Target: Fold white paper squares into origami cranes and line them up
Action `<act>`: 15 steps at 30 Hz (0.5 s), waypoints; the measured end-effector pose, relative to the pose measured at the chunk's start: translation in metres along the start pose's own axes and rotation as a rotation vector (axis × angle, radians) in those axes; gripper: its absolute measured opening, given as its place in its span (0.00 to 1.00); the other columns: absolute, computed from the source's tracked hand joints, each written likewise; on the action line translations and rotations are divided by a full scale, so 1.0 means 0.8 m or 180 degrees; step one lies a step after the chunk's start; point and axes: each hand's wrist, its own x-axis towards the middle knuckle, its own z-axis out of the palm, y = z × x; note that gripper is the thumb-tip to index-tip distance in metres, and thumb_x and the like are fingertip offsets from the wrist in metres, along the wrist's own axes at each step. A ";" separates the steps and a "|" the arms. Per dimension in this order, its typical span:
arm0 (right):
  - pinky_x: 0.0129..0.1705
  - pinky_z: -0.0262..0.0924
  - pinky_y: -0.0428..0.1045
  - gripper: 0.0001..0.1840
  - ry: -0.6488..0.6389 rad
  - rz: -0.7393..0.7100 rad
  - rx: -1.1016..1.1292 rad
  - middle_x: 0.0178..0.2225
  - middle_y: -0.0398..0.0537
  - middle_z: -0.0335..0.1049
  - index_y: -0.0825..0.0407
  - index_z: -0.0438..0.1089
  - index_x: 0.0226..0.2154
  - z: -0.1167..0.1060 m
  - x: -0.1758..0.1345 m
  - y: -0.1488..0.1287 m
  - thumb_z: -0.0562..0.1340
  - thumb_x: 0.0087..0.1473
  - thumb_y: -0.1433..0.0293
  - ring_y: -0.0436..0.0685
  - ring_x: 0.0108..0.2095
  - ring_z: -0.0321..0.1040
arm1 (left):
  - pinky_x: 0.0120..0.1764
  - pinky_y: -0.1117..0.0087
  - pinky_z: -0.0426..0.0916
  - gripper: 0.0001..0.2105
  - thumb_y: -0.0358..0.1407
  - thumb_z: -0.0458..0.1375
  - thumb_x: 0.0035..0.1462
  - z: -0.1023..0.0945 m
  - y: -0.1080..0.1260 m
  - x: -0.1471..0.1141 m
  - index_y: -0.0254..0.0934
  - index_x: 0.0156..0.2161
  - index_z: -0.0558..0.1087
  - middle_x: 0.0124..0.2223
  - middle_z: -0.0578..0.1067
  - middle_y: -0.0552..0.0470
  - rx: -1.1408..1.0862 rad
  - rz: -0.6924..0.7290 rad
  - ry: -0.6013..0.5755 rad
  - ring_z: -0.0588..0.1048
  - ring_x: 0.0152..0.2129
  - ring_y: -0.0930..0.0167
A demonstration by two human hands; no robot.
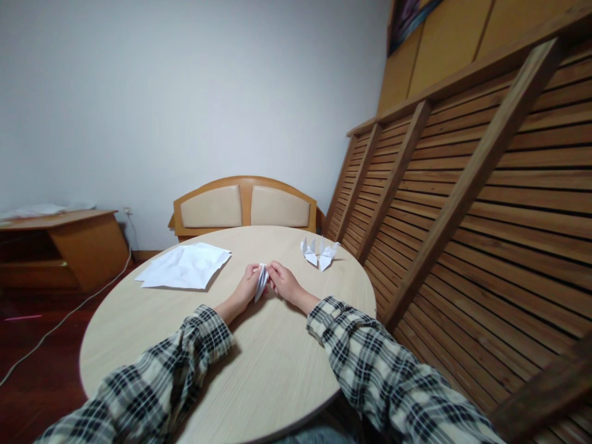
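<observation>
A narrow piece of folded white paper (261, 283) is pinched between my two hands just above the round table. My left hand (248, 286) is closed on its left side, fingertips near the upper end. From the other side my right hand (283, 282) grips the same paper near its top, its fingers partly hidden. The paper's lower end points down toward me and shows several layers. Two folded paper cranes (325, 254) stand close together on the table, to the right of my hands and farther off.
White paper sheets (185, 265) lie stacked on the left of the round table (272, 370). A wooden headboard (245, 206) stands behind it. Slatted wooden panels (462, 203) lean along the right side. A low desk (87, 246) and a white cable (69, 320) are at the left.
</observation>
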 end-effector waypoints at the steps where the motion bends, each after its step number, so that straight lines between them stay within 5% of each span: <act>1: 0.26 0.51 0.45 0.17 0.0003 -0.0010 -0.0042 0.20 0.37 0.57 0.49 0.58 0.28 0.000 -0.001 -0.001 0.51 0.63 0.56 0.50 0.23 0.57 | 0.22 0.72 0.64 0.23 0.53 0.58 0.51 -0.001 -0.001 0.001 0.40 0.41 0.58 0.25 0.70 0.59 -0.0059 0.0022 0.0071 0.70 0.19 0.72; 6: 0.29 0.51 0.46 0.17 0.0114 -0.0125 -0.0352 0.20 0.38 0.58 0.49 0.57 0.25 -0.003 -0.002 -0.005 0.51 0.63 0.60 0.50 0.24 0.56 | 0.29 0.72 0.66 0.21 0.49 0.62 0.48 -0.003 0.000 0.003 0.41 0.37 0.57 0.29 0.65 0.60 0.0001 0.0306 0.0383 0.69 0.24 0.74; 15: 0.29 0.47 0.46 0.13 0.0388 -0.0220 -0.0818 0.22 0.39 0.58 0.51 0.59 0.23 -0.002 0.006 0.008 0.55 0.57 0.65 0.51 0.25 0.55 | 0.27 0.70 0.67 0.20 0.56 0.53 0.56 0.002 0.011 -0.002 0.41 0.34 0.60 0.29 0.64 0.57 0.0437 0.0209 0.0141 0.67 0.26 0.70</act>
